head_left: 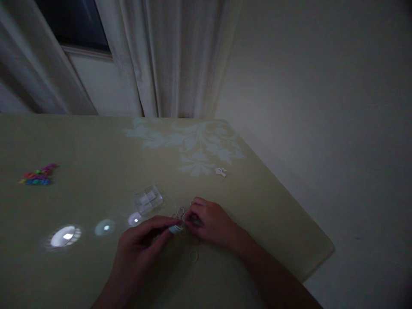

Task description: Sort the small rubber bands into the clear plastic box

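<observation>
Near the middle of the table, my left hand (140,246) pinches a small pale-blue bundle of bands (175,229) between thumb and fingertips. Close against it from the right is my right hand (210,221), its thumb and index finger curled together; what they hold is too small and dim to make out. Several small thin rings (181,210), like elastic hair bands, lie just beyond the fingertips. A single pale yellowish ring (193,256) rests on the table below the hands. Behind my left hand stands a clear plastic box (148,200) with compartments.
Small multicoloured pieces (38,177) lie heaped at the far left of the greenish table (96,159). A little white tag-like item (221,172) is beyond my right hand. Curtains (180,60) hang behind the table, and the wall (309,107) rises along its right edge.
</observation>
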Demonstrator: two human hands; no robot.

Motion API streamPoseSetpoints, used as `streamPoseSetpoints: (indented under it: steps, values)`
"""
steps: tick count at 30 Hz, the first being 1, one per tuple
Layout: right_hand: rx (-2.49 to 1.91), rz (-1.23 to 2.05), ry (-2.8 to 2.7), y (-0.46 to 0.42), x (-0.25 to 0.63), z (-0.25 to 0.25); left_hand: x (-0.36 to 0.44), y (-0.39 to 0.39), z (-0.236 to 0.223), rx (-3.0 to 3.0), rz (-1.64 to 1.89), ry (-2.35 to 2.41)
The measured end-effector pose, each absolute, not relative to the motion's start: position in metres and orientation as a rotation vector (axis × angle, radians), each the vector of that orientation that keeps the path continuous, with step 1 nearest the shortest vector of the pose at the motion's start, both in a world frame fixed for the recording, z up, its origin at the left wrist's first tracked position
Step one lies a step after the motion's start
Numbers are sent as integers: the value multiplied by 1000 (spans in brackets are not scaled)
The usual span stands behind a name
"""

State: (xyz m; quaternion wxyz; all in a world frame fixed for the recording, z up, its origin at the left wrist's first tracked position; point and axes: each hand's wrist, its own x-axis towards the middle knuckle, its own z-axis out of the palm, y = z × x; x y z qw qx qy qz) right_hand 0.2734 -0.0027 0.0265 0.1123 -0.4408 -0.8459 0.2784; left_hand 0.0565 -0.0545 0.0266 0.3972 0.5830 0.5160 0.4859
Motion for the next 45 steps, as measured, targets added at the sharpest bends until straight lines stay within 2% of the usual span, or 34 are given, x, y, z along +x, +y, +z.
streamPoseSetpoints:
  steps: [7,17,24,36,45]
  values:
    - [-1314,754,-2530,-5,274,24,57,-55,25,1476,1244,1294]
    - [-1091,1384,-1951,-3,280,36,59,-54,29,1441,1210,1321]
    - [-925,1589,-1823,-8,276,40,60,-53,23,1399,1192,1232]
    - [-899,1585,-1855,-13,273,43,62,-53,22,1453,1242,1161]
    - [-1233,1060,-1921,8,286,32,59,-53,22,1253,1273,1321]
